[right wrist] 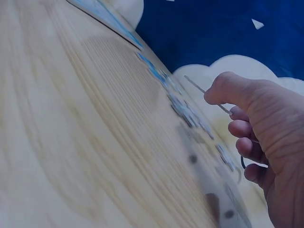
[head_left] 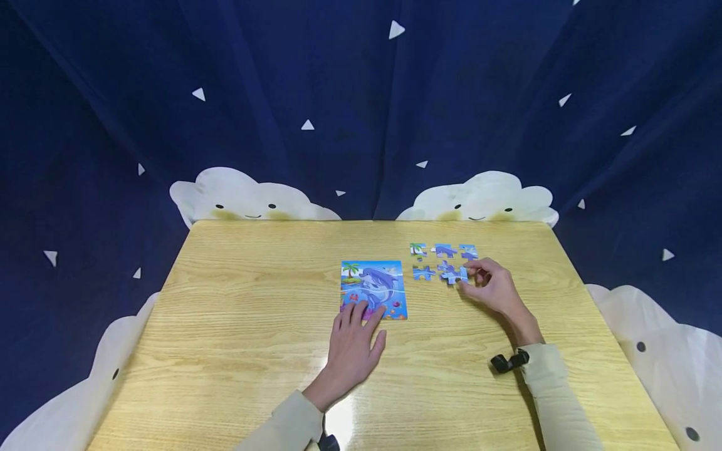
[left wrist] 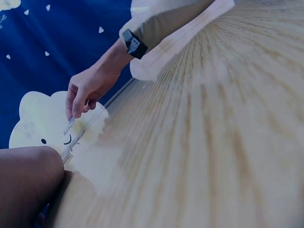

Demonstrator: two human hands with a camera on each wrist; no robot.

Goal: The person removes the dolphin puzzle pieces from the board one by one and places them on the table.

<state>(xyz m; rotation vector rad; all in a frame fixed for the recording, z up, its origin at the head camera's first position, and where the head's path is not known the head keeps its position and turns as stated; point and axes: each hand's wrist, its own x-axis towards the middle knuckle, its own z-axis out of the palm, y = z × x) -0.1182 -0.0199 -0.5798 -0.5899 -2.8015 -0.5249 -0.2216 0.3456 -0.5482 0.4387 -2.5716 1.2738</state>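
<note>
My left hand (head_left: 352, 344) lies with straight, slightly spread fingers on the lower edge of a square dolphin picture board (head_left: 372, 275). In the left wrist view only a dark part of that left hand (left wrist: 28, 183) shows at the lower left. My right hand (head_left: 496, 288) pinches a jigsaw puzzle piece (head_left: 463, 274) between thumb and fingers. Edge-on in the right wrist view, the held puzzle piece (right wrist: 194, 83) is raised off the table. Beneath it in the head view is another purple-blue piece (head_left: 444, 268), partly covered.
Other loose jigsaw pieces lie right of the board: a palm tree piece (head_left: 418, 250), a dolphin piece (head_left: 444, 250), a corner piece (head_left: 468, 252) and a blue piece (head_left: 423, 273). All rest on a wooden table (head_left: 242, 326). A dark blue curtain (head_left: 338, 75) hangs behind.
</note>
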